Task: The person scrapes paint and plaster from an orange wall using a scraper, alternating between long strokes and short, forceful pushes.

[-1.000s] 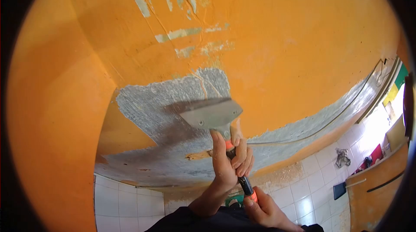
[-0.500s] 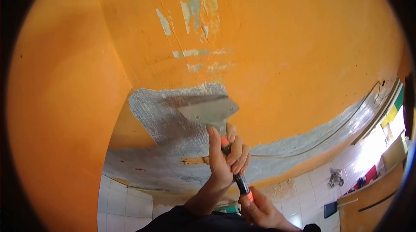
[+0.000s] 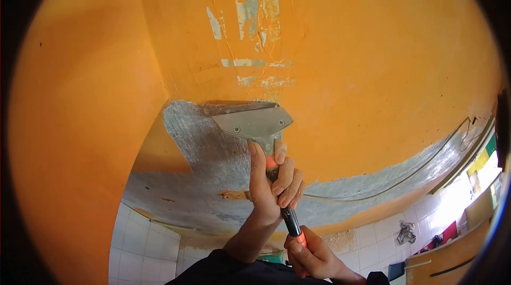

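Note:
A long-handled scraper (image 3: 252, 123) with a wide metal blade and a black and orange handle is tilted up against the orange wall (image 3: 372, 82). Its blade lies at the upper edge of the grey bared patch (image 3: 186, 125). Just below the blade, my left hand (image 3: 271, 184) is closed round the upper handle, thumb on the left side. Lower down, my right hand (image 3: 313, 255) grips the orange end of the handle.
Pale peeled spots (image 3: 270, 8) mark the orange paint above the blade. A cable (image 3: 367, 197) runs along the grey strip at right. White tiles (image 3: 143, 245) line the lower wall, and wooden furniture (image 3: 452, 253) stands at lower right.
The scraper and both hands have moved up, bringing the blade to the top of the grey patch. Less orange paint shows there. The view has shifted slightly.

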The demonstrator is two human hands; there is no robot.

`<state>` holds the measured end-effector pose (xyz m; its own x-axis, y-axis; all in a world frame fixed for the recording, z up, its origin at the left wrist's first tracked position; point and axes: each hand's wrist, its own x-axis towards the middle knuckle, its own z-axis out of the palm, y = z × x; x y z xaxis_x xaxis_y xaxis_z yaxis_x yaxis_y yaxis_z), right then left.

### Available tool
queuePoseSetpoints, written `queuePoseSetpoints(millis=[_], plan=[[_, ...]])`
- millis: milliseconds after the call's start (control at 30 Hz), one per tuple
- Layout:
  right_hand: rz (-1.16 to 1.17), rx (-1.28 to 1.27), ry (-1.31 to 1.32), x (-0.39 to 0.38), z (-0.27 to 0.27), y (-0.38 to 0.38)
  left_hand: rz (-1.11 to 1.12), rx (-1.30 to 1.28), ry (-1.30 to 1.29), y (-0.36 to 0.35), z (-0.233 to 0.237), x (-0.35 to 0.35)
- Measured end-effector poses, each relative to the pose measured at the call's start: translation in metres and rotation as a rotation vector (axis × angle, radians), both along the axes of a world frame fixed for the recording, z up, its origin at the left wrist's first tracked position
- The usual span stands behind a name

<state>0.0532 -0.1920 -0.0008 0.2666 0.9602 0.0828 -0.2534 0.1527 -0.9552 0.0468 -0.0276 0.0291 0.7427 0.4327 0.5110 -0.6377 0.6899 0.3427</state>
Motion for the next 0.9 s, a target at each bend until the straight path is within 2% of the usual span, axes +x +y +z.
queuePoseSetpoints(millis=[100,167,233,300,367,433,500,567,633,667,800,900], plan=[[-0.014,-0.04,0.017,-0.006,-0.006,-0.007,0.022,0.015,-0.01,-0.002,-0.002,0.001],[-0.021,0.034,-0.05,0.0,-0.004,-0.001,0.035,0.005,0.029,-0.003,0.002,0.0],[0.068,-0.092,-0.058,0.008,0.008,0.002,0.076,0.011,0.02,0.0,0.022,0.003],[0.081,-0.06,-0.11,0.003,0.003,0.0,0.067,0.012,0.005,-0.001,0.015,0.001],[-0.022,0.013,-0.008,-0.007,-0.015,-0.005,0.014,-0.026,0.0,-0.005,-0.005,-0.001],[0.003,0.0,0.013,0.0,-0.003,-0.003,0.011,-0.022,-0.012,-0.003,0.002,0.001],[0.09,-0.148,-0.071,0.011,0.014,0.002,0.051,-0.013,-0.028,0.001,0.023,0.005],[0.099,-0.105,-0.064,0.007,0.01,0.001,0.057,-0.015,-0.025,0.0,0.021,0.003],[0.033,-0.011,0.05,-0.004,0.004,-0.002,0.045,-0.012,0.009,-0.006,0.012,-0.002],[0.071,-0.236,0.041,-0.002,0.004,-0.005,-0.016,-0.054,-0.068,-0.008,0.008,-0.003],[0.072,-0.072,-0.052,0.012,0.003,0.01,0.0,-0.05,-0.076,0.003,0.009,0.003],[0.058,-0.109,-0.002,-0.001,-0.005,0.006,0.053,-0.009,-0.023,0.003,0.011,0.0]])
